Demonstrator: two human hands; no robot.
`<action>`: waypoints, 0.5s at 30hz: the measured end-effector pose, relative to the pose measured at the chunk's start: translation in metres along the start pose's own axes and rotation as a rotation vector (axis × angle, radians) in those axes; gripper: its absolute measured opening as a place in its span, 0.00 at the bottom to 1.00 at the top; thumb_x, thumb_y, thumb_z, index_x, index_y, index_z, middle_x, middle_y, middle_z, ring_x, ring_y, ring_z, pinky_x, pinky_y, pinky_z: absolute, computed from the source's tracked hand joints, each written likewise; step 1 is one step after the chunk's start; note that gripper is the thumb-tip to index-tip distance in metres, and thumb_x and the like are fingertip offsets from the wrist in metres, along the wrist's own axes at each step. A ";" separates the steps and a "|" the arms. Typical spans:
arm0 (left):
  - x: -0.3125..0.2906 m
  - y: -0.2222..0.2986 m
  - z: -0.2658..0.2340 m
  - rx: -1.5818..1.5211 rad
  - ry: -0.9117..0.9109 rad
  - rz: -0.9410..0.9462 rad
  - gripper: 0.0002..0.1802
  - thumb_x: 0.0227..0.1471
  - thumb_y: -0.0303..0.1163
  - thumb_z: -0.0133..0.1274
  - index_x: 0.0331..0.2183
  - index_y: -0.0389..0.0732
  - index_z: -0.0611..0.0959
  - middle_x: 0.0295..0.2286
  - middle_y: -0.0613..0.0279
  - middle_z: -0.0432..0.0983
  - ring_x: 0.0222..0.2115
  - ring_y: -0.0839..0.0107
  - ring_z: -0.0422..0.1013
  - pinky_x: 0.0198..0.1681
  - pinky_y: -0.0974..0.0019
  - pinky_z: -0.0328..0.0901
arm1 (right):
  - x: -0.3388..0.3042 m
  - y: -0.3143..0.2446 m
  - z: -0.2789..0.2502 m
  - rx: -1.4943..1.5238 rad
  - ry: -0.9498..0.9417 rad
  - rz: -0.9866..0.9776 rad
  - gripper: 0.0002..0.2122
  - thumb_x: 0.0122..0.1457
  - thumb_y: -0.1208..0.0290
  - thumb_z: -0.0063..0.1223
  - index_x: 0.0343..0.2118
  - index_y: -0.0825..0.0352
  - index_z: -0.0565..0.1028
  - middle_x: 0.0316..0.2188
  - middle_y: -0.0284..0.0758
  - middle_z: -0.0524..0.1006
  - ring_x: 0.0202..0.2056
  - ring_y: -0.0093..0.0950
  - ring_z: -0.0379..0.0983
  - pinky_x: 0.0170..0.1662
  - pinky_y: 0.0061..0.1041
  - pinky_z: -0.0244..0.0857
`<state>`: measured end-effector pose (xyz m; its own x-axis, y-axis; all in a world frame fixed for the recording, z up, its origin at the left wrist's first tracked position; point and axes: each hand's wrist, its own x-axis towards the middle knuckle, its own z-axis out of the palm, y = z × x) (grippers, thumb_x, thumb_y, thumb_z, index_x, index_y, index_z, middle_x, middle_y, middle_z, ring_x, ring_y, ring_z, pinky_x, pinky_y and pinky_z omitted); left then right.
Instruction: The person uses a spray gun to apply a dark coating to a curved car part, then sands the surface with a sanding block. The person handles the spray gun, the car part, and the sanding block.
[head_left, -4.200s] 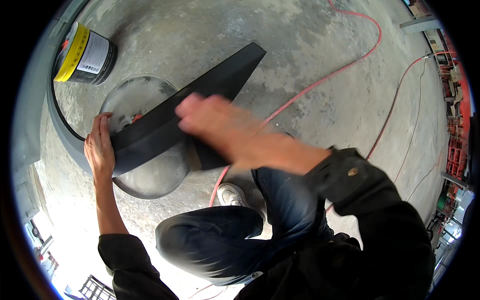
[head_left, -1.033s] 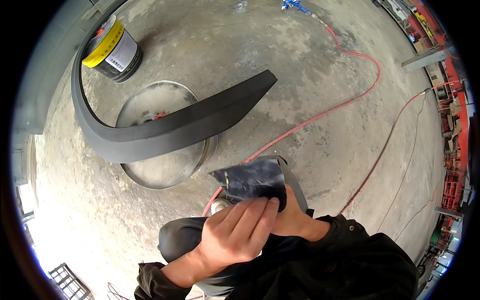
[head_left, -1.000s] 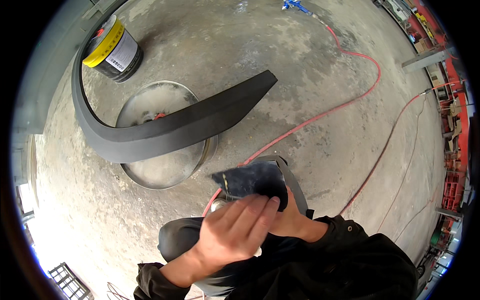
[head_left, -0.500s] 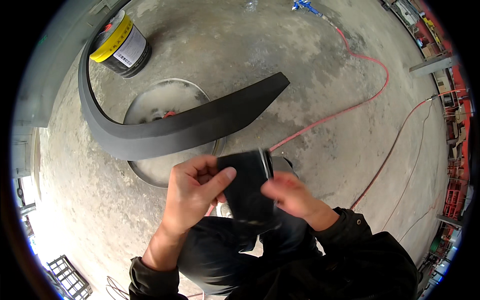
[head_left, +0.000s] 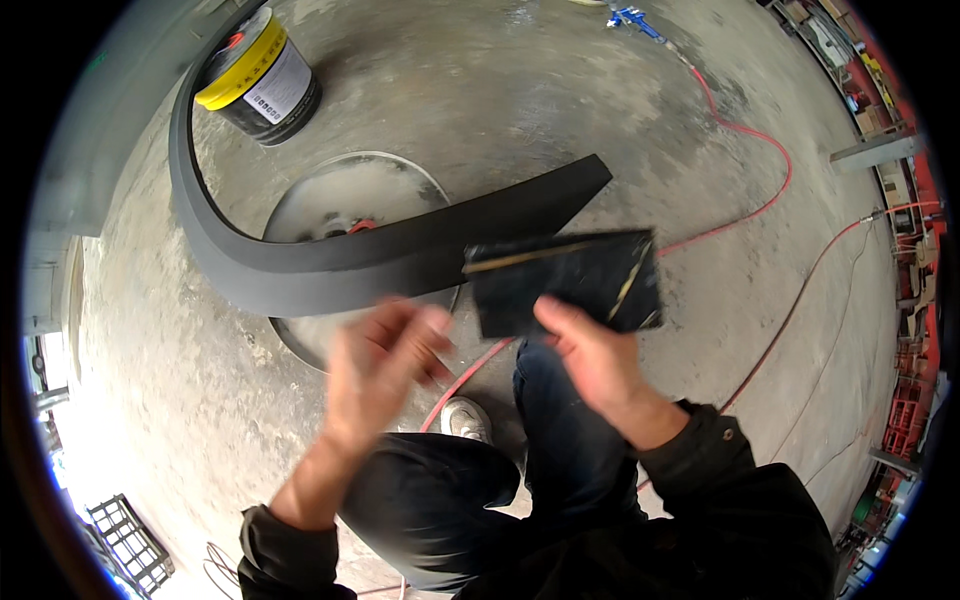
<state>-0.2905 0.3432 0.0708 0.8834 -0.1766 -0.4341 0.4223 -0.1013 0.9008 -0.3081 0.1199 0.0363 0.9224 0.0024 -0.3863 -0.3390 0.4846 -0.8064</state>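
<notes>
My right hand (head_left: 600, 365) grips a creased sheet of black sandpaper (head_left: 575, 278), thumb on top and fingers hidden beneath. Tan worn crease lines cross the sheet. To its left is my left hand (head_left: 385, 365), blurred, apart from the sheet, with loosely curled fingers and nothing in them. Beyond both hands lies a long, curved, matt black trim piece (head_left: 330, 275), like a wheel-arch flare. It rests across a round, dusty metal disc (head_left: 385, 185), and the sheet covers part of its near edge from view.
A black bucket with a yellow band (head_left: 265, 75) stands inside the trim's curve. At the far right, a blue spray gun (head_left: 635, 20) lies on the concrete floor, joined to a red hose (head_left: 775, 160). Shelving (head_left: 905, 370) lines the right side.
My left hand has let go of the sandpaper and drawn away from it. My right hand now holds the sheet, which has been turned lengthwise and moved up and right.
</notes>
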 end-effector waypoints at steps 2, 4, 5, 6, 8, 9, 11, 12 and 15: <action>0.031 0.001 -0.038 0.441 0.387 0.435 0.13 0.62 0.35 0.52 0.34 0.33 0.80 0.26 0.60 0.78 0.25 0.75 0.74 0.30 0.73 0.67 | 0.027 -0.021 0.000 -0.509 -0.039 -0.388 0.10 0.62 0.70 0.58 0.42 0.70 0.80 0.37 0.33 0.81 0.38 0.22 0.76 0.43 0.25 0.71; 0.069 0.006 -0.074 0.722 0.621 0.629 0.11 0.60 0.34 0.54 0.33 0.34 0.81 0.25 0.56 0.78 0.25 0.68 0.73 0.30 0.66 0.66 | 0.054 -0.036 -0.003 -1.028 -0.164 -0.760 0.14 0.59 0.71 0.59 0.46 0.71 0.77 0.45 0.36 0.79 0.43 0.30 0.76 0.46 0.29 0.70; 0.079 0.001 -0.089 0.759 0.685 0.723 0.11 0.59 0.34 0.55 0.32 0.35 0.81 0.25 0.53 0.77 0.25 0.63 0.73 0.29 0.62 0.65 | 0.068 -0.041 0.000 -1.250 -0.223 -0.962 0.16 0.57 0.71 0.59 0.47 0.72 0.76 0.50 0.38 0.77 0.47 0.36 0.75 0.48 0.32 0.70; 0.081 -0.006 -0.103 0.806 0.686 0.682 0.11 0.59 0.34 0.55 0.31 0.35 0.80 0.25 0.52 0.76 0.25 0.59 0.73 0.30 0.61 0.65 | 0.076 -0.051 0.019 -1.305 -0.323 -1.108 0.18 0.55 0.72 0.58 0.49 0.72 0.75 0.52 0.39 0.75 0.51 0.39 0.74 0.51 0.35 0.69; 0.089 -0.017 -0.117 0.873 0.666 0.631 0.11 0.59 0.34 0.54 0.30 0.35 0.80 0.25 0.49 0.76 0.27 0.52 0.72 0.32 0.57 0.66 | 0.096 -0.040 0.009 -1.608 -0.426 -1.287 0.20 0.52 0.76 0.55 0.50 0.73 0.75 0.53 0.43 0.75 0.56 0.40 0.71 0.59 0.38 0.65; 0.094 -0.029 -0.117 0.927 0.664 0.631 0.12 0.59 0.34 0.53 0.28 0.35 0.79 0.25 0.47 0.75 0.28 0.48 0.72 0.33 0.55 0.66 | 0.099 -0.032 -0.003 -1.705 -0.472 -1.252 0.23 0.50 0.78 0.56 0.52 0.74 0.73 0.55 0.44 0.72 0.58 0.41 0.68 0.61 0.39 0.63; 0.102 -0.030 -0.105 0.985 0.639 0.573 0.15 0.59 0.35 0.52 0.25 0.36 0.78 0.25 0.48 0.76 0.28 0.46 0.72 0.34 0.52 0.66 | 0.093 -0.028 -0.012 -1.845 -0.519 -1.137 0.29 0.48 0.79 0.56 0.56 0.76 0.68 0.59 0.47 0.68 0.63 0.42 0.62 0.65 0.40 0.57; 0.103 -0.031 -0.104 1.004 0.628 0.571 0.16 0.60 0.36 0.51 0.24 0.36 0.77 0.24 0.48 0.76 0.28 0.46 0.71 0.34 0.52 0.66 | 0.087 -0.026 -0.011 -1.861 -0.537 -1.060 0.31 0.46 0.79 0.57 0.58 0.77 0.66 0.61 0.48 0.65 0.65 0.43 0.58 0.66 0.41 0.55; 0.106 -0.032 -0.104 1.096 0.608 0.502 0.18 0.61 0.37 0.50 0.22 0.36 0.76 0.22 0.49 0.75 0.26 0.45 0.71 0.34 0.51 0.65 | 0.080 -0.016 -0.004 -1.865 -0.537 -0.898 0.39 0.43 0.78 0.59 0.62 0.80 0.60 0.65 0.53 0.57 0.68 0.46 0.51 0.69 0.42 0.48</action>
<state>-0.1894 0.4296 -0.0029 0.9632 0.0038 0.2687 -0.0967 -0.9280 0.3599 -0.2294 0.1088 0.0162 0.7320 0.6712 0.1168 0.6807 -0.7130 -0.1681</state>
